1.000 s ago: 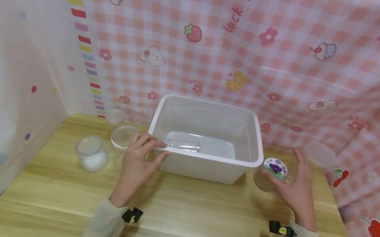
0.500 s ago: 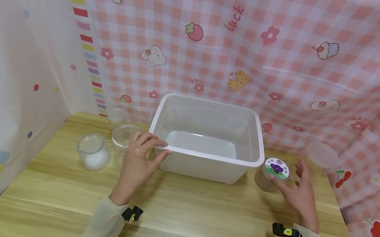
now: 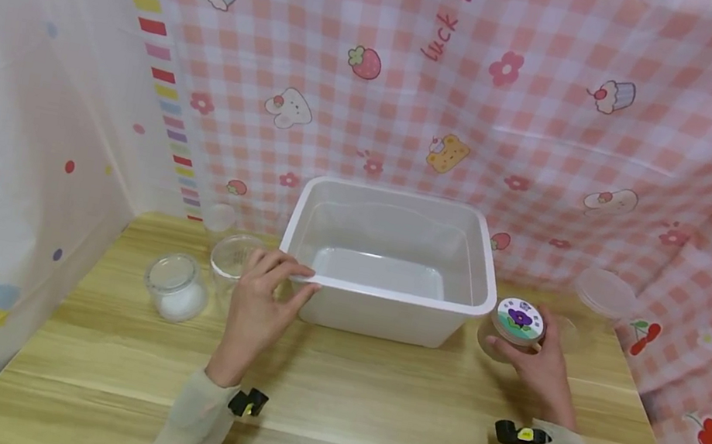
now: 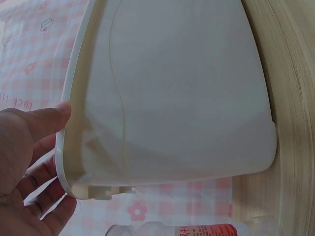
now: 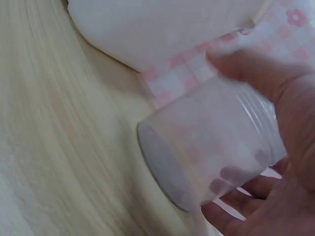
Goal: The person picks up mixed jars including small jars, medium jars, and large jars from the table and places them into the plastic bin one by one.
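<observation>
A white plastic tub [image 3: 375, 316] stands at the back of the wooden table. My left hand [image 3: 260, 304] grips its near left rim corner, and the left wrist view shows the thumb along the rim, fingers round the corner. To the tub's right stands a clear jar [image 5: 192, 132] whose round lid [image 3: 520, 318] has a purple flower printed on it. My right hand [image 3: 547, 368] has its fingers and thumb round this jar. Through the jar's wall the right wrist view shows several fingertips behind it. The jar looks upright.
Left of the tub are a clear lidded jar [image 3: 176, 290] with white contents and a taller clear container [image 3: 230, 256]. A small clear item [image 3: 218, 219] stands behind them. A container with a translucent lid [image 3: 606, 293] is at the back right. Printed cloth [image 3: 379, 124] hangs behind the table.
My right hand loosened beside the flower-lidded jar, then closed round it from the right. A clear cylinder seen inside the tub a second ago no longer shows. The left hand has stayed.
</observation>
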Motion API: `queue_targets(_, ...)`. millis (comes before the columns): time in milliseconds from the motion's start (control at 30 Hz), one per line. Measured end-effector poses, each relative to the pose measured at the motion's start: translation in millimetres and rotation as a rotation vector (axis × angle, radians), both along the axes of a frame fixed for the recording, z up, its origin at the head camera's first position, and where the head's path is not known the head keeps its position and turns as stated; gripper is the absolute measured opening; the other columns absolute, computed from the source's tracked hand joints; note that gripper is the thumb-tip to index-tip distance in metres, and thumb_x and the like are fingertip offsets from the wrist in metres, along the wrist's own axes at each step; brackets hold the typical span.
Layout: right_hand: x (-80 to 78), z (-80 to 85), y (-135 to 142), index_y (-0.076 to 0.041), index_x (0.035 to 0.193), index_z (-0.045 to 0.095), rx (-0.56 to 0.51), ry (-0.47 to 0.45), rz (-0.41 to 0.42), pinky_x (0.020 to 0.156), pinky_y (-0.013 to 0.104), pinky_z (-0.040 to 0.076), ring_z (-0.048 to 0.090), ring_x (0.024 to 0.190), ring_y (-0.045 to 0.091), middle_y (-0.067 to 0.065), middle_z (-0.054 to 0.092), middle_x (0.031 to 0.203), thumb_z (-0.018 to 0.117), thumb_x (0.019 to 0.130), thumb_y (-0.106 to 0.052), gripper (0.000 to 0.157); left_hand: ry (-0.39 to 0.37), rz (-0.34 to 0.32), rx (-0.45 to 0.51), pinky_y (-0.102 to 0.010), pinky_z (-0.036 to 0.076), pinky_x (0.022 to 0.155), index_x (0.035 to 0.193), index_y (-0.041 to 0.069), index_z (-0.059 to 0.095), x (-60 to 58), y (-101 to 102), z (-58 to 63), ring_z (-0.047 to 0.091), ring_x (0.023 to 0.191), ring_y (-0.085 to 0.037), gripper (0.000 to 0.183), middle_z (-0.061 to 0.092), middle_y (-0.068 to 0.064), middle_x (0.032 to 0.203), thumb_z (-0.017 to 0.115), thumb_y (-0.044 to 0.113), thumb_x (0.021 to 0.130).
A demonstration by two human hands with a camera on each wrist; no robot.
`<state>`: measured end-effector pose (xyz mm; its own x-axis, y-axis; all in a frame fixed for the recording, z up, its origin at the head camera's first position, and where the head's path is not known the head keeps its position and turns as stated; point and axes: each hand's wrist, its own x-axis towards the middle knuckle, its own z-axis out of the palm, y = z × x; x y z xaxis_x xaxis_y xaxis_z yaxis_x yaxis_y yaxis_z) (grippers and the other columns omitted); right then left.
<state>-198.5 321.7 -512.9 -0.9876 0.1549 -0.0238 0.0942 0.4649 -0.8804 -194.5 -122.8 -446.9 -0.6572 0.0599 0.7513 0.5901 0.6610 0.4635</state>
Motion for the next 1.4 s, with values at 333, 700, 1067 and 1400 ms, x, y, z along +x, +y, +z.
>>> queue_targets(333, 1.3, -2.7, -2.4, -0.006, 0.160, 0.021, 0.016, 0.011, -0.085, 0.111, 0.051, 0.040, 0.040, 0.143, 0.038, 0.023, 0.041, 0.157, 0.084, 0.087, -0.029, 0.099, -0.007, -0.003, -0.006, -0.033, 0.046, 0.078, 0.093, 0.013, 0.079, 1.5, 0.3, 0.5, 0.053, 0.089, -0.024, 0.020, 0.070, -0.003, 0.093, 0.090, 0.020, 0.079)
queue_targets(700, 3.9, 10.1, 0.9, -0.011, 0.158, 0.033, 0.050, 0.078, -0.092, 0.079, 0.009, 0.045, 0.048, 0.110, 0.006, 0.010, 0.049, 0.146, 0.083, 0.088, -0.029, 0.088, 0.002, -0.005, -0.001, -0.034, 0.047, 0.077, 0.093, 0.012, 0.079, 0.6, 0.2, -0.1, 0.054, 0.089, -0.024, 0.021, 0.070, -0.004, 0.092, 0.091, 0.020, 0.078)
queue_targets(1067, 8.7, 30.3, -4.0, -0.011, 0.161, 0.027, 0.033, 0.060, -0.132, 0.082, 0.011, 0.043, 0.048, 0.120, 0.014, 0.017, 0.048, 0.151, 0.083, 0.087, -0.037, 0.096, -0.007, -0.011, 0.000, -0.034, 0.046, 0.077, 0.093, 0.012, 0.079, 0.9, 0.2, 1.9, 0.053, 0.089, -0.024, 0.020, 0.070, -0.004, 0.093, 0.090, 0.021, 0.080)
queue_targets(1400, 12.6, 44.6, -9.5, -0.013, 0.159, 0.031, 0.025, 0.120, -0.155, 0.079, 0.009, 0.045, 0.049, 0.106, -0.002, 0.012, 0.052, 0.145, 0.084, 0.086, -0.032, 0.092, -0.007, -0.017, 0.006, -0.034, 0.046, 0.077, 0.093, 0.011, 0.079, 1.2, 0.3, 1.6, 0.054, 0.089, -0.024, 0.020, 0.070, -0.004, 0.093, 0.090, 0.021, 0.080)
